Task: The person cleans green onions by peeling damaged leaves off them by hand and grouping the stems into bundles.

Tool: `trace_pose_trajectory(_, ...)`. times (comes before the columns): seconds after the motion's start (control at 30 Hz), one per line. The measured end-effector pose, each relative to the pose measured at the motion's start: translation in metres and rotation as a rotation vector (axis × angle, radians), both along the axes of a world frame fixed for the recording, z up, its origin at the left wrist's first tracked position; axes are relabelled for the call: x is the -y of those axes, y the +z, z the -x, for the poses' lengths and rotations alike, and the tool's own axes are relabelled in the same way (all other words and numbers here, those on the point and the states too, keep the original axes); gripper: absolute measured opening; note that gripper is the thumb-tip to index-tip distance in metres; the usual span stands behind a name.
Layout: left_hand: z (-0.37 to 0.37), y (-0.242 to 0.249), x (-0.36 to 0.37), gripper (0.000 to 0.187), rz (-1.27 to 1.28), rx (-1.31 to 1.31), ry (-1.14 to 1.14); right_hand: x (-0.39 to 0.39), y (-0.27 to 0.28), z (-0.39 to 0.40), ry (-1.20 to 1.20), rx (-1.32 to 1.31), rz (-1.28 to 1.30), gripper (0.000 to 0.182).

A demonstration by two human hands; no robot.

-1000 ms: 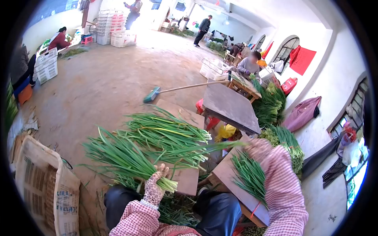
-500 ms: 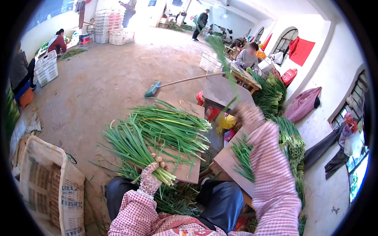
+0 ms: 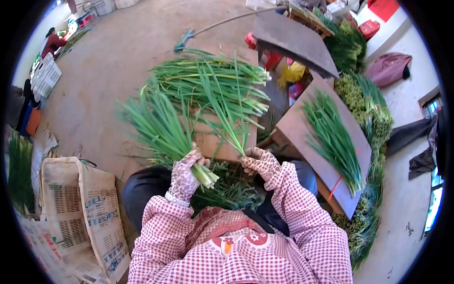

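Observation:
My left hand (image 3: 185, 176), in a patterned glove, is wrapped round a thick bunch of garlic chives (image 3: 158, 124), its pale cut ends pointing down to the right. My right hand (image 3: 259, 163), gloved the same way, pinches a few long chive stalks (image 3: 230, 125) by their lower ends; their leaves fan upward. Just beyond both hands, a larger heap of garlic chives (image 3: 203, 85) lies on a low board (image 3: 213, 142), white ends to the right. Another bundle of chives (image 3: 333, 142) rests on the sloping board (image 3: 295, 124) to my right, beside a red strip (image 3: 335, 188).
A white plastic crate (image 3: 101, 213) stands tilted at lower left. Loose leaves (image 3: 227, 194) lie between my knees. Stacked green bundles (image 3: 373, 118) line the right wall. Farther off are a broom (image 3: 183, 40), a dark tabletop (image 3: 293, 40) and a seated person (image 3: 52, 43) at upper left.
My right hand has come down from its raised, blurred position at the right to beside my left hand, now holding a few stalks. A bundle shows more fully on the right board; the view tilts lower.

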State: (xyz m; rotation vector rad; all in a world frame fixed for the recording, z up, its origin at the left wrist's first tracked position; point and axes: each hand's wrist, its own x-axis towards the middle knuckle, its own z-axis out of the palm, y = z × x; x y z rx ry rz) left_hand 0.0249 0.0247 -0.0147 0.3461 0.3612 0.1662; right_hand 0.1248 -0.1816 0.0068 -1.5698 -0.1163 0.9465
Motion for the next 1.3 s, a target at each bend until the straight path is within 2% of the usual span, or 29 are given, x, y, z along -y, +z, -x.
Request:
trace_pose_trajectory(0.07,-0.006,0.012,0.011,0.024,-0.363,-0.191,-0.016,-0.003,0.005,0.005,0.07,0.059,0.084,0.028)
trace_pose_trajectory(0.13,-0.007,0.003,0.01,0.022,-0.426,-0.259,-0.09,-0.004,0.005,0.011,0.209,0.453,0.24,0.032)
trace_pose_trajectory(0.2,-0.008,-0.001,0.011,0.026,-0.48,-0.334,-0.159,-0.009,0.017,0.021,0.283,0.455,0.292,0.033)
trace_pose_trajectory(0.3,-0.009,-0.006,0.011,0.022,-0.475,-0.345,-0.23,-0.019,0.042,0.028,0.443,0.463,0.382,0.03)
trace_pose_trajectory(0.33,-0.011,-0.017,0.012,0.022,-0.551,-0.264,-0.21,-0.021,0.043,0.028,0.489,0.48,0.372,0.03)
trace_pose_trajectory(0.37,-0.009,-0.025,0.012,0.023,-0.588,-0.223,-0.202,-0.019,0.024,0.03,0.472,0.613,0.333,0.034)
trace_pose_trajectory(0.4,-0.009,-0.021,0.012,0.024,-0.625,-0.183,-0.192,-0.019,0.026,0.029,0.472,0.609,0.332,0.034)
trace_pose_trajectory(0.47,-0.005,-0.009,0.01,0.034,-1.378,0.03,-0.207,-0.02,0.033,0.025,0.52,0.367,0.32,0.035)
trace_pose_trajectory(0.5,-0.005,-0.016,0.007,0.044,-1.743,-0.006,-0.222,-0.022,0.024,0.026,0.391,0.238,0.169,0.045)
trace_pose_trajectory(0.53,-0.005,-0.022,0.006,0.044,-1.74,-0.007,-0.223,-0.022,0.019,0.017,0.403,0.216,0.235,0.056)
trace_pose_trajectory(0.6,-0.005,-0.027,0.007,0.041,-1.557,-0.042,-0.218,-0.034,0.007,0.011,0.284,0.256,0.395,0.056)
trace_pose_trajectory(0.63,-0.005,-0.024,0.008,0.041,-1.556,-0.043,-0.218,-0.04,0.009,0.012,0.205,0.107,0.225,0.054)
trace_pose_trajectory(0.7,-0.001,-0.017,0.007,0.031,-1.797,0.007,-0.052,-0.051,-0.013,0.014,0.125,0.127,0.224,0.048)
trace_pose_trajectory(0.73,-0.003,-0.025,0.005,0.031,-1.797,0.0,-0.05,-0.055,-0.025,0.015,0.043,0.149,0.227,0.043)
trace_pose_trajectory(0.77,-0.007,-0.041,0.002,0.027,-1.287,-0.09,-0.005,-0.057,-0.034,0.016,0.003,0.1,0.119,0.032)
trace_pose_trajectory(0.8,-0.009,-0.045,0.001,0.024,-1.119,-0.125,0.008,-0.061,-0.034,0.018,0.012,0.101,0.122,0.032)
trace_pose_trajectory(0.87,-0.011,-0.053,0.0,0.023,-0.774,-0.19,0.08,-0.067,-0.031,0.023,-0.139,0.09,0.008,0.029)
trace_pose_trajectory(0.9,-0.012,-0.054,-0.001,0.023,-0.846,-0.181,0.133,-0.067,-0.018,0.025,-0.127,0.14,0.043,0.031)
trace_pose_trajectory(1.0,-0.015,0.006,-0.008,0.024,-0.366,-0.357,0.097,-0.053,0.005,0.027,-0.201,0.102,0.227,0.036)
trace_pose_trajectory(1.03,-0.018,-0.009,-0.015,0.024,-0.394,-0.336,0.135,-0.045,-0.001,0.029,-0.175,-0.013,-0.103,0.033)
trace_pose_trajectory(1.07,-0.02,-0.024,-0.021,0.024,-0.421,-0.314,0.175,-0.02,0.006,0.027,0.112,0.465,0.373,0.031)
trace_pose_trajectory(1.1,-0.02,-0.022,-0.022,0.024,-0.414,-0.306,0.185,0.006,-0.016,0.023,0.306,0.364,0.318,0.031)
trace_pose_trajectory(1.17,-0.019,-0.016,-0.02,0.022,-0.37,-0.3,0.187,0.022,0.004,0.031,0.594,-0.022,0.623,0.038)
trace_pose_trajectory(1.2,-0.019,-0.01,-0.017,0.022,-0.357,-0.297,0.193,0.037,0.01,0.034,0.59,-0.131,0.652,0.042)
trace_pose_trajectory(1.27,-0.019,-0.001,-0.009,0.021,-0.283,-0.256,0.149,0.046,-0.002,0.03,0.433,0.323,0.56,0.048)
trace_pose_trajectory(1.3,-0.018,-0.005,-0.008,0.02,-0.322,-0.249,0.082,0.018,0.03,0.032,0.361,0.595,0.662,0.052)
